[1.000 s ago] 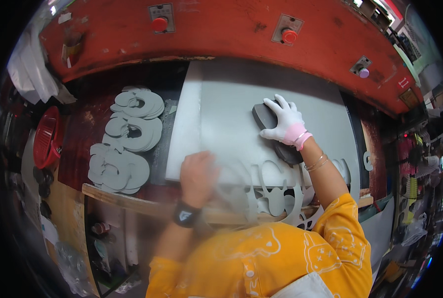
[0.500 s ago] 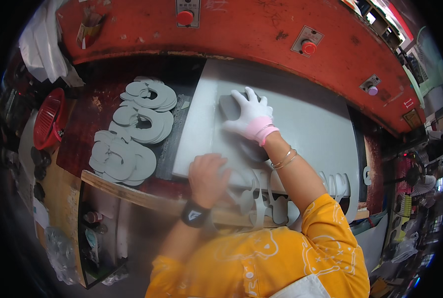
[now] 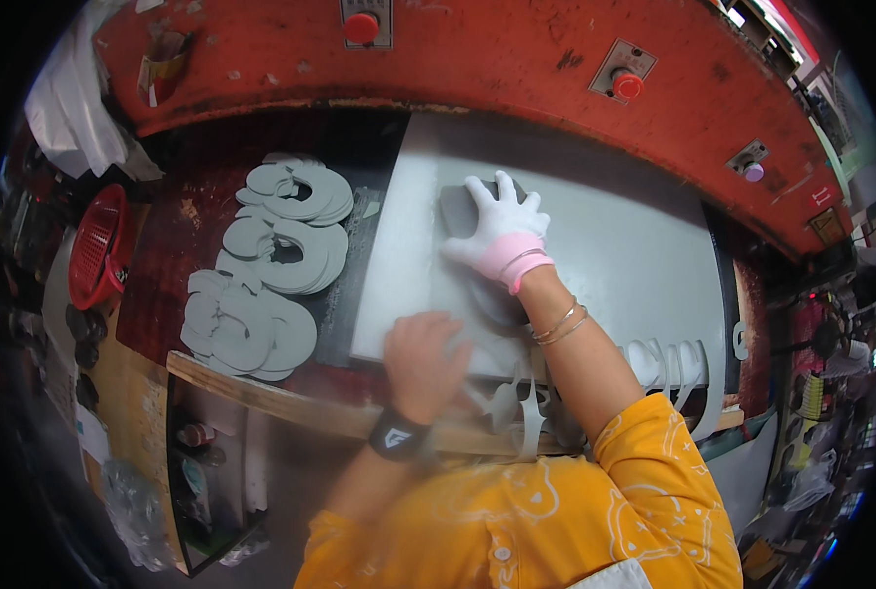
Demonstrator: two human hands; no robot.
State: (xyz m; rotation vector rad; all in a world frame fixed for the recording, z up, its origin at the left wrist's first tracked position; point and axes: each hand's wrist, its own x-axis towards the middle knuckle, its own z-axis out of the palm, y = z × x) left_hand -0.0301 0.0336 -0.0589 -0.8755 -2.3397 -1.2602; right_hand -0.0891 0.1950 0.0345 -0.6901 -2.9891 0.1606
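Observation:
My right hand (image 3: 502, 236), in a white glove with a pink cuff, lies with spread fingers on a dark grey oblong piece (image 3: 460, 214). This piece rests on a wide pale board (image 3: 634, 236), and its lower end (image 3: 502, 299) shows below the wrist. My bare left hand (image 3: 426, 358), with a black wristband, is over the board's front edge; motion smears its fingers, so I cannot tell what they hold. Close to it, cut-out grey sheet scrap (image 3: 531, 417) hangs along the front edge. More looped scrap strips (image 3: 668, 368) lie right of my right forearm.
Overlapping stacks of curved grey cut pieces (image 3: 286, 255) lie left of the board. Behind it runs a red machine beam (image 3: 497, 59) with a red button (image 3: 627, 85). A red basket (image 3: 99, 245) stands at the far left. A wooden rail (image 3: 261, 393) edges the front.
The view has shifted a little. My left hand has moved slightly right along the front edge, and the scrap beside it has shifted. My right hand stays on the grey oblong piece.

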